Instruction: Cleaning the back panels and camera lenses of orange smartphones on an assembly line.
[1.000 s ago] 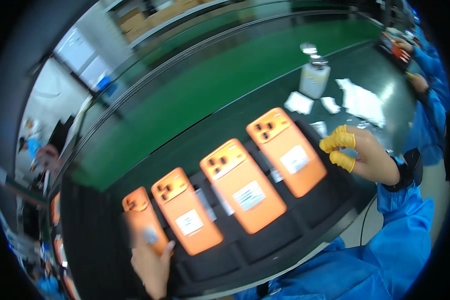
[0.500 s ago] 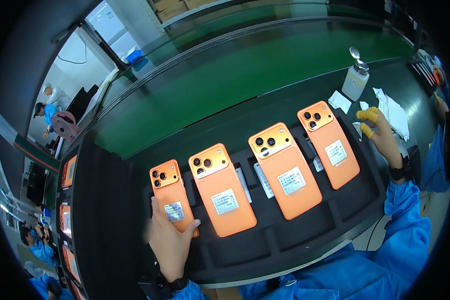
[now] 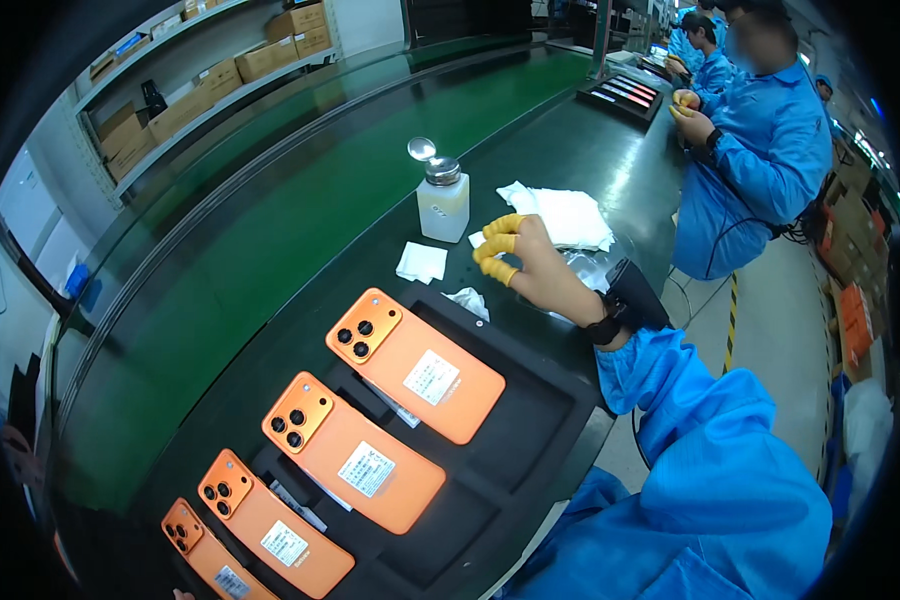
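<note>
Several orange phones lie camera side up on a black tray (image 3: 530, 420), each with a white label. The nearest to my right hand is the phone (image 3: 470, 400) at the tray's right part; another phone (image 3: 410, 500) and a phone (image 3: 325, 560) follow leftward, then a partly cut-off phone (image 3: 207, 555). My right hand (image 3: 540, 268), yellow covers on its fingertips, hovers over the bench beside a stack of white wipes (image 3: 570, 215). Its fingers are bent and apart, with nothing visibly held. Only a fingertip of my left hand (image 3: 183, 595) shows at the lower edge, beside the leftmost phone.
A pump bottle (image 3: 444, 208) with its lid up stands beyond my right hand. A single wipe (image 3: 422, 262) and a crumpled wipe (image 3: 467, 302) lie nearby. Farther right, a co-worker (image 3: 760, 140) stands by a dark tray (image 3: 622, 98). A green belt (image 3: 300, 200) runs behind.
The view has swung right, so the phones now appear lower left. My left hand, earlier around the leftmost phone, is almost out of view. My right hand remains near the wipes.
</note>
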Tool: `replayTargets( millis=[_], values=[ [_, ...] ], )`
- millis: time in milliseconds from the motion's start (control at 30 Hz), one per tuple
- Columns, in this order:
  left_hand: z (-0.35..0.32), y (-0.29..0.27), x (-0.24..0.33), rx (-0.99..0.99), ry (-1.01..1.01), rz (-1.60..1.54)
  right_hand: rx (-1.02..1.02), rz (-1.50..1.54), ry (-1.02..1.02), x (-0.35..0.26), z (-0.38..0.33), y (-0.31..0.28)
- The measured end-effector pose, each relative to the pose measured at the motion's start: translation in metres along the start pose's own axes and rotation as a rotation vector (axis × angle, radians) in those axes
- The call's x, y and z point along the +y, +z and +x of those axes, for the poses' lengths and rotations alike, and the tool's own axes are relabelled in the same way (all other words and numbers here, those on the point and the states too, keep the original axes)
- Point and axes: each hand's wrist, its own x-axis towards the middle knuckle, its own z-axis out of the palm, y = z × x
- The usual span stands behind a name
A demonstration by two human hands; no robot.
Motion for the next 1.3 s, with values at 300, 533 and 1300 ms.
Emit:
replayTargets(
  millis=[300,533,1300],
  values=[
    [-0.002,0.000,-0.003,0.010,-0.049,-0.092,-0.346,0.032,0.093,-0.011,-0.007,0.006],
    [-0.003,0.001,-0.001,0.002,-0.090,-0.147,-0.319,0.010,0.131,-0.017,-0.010,0.011],
    [-0.003,-0.002,-0.008,-0.133,-0.067,-0.137,-0.142,0.331,0.172,-0.009,-0.005,0.014]
  ],
)
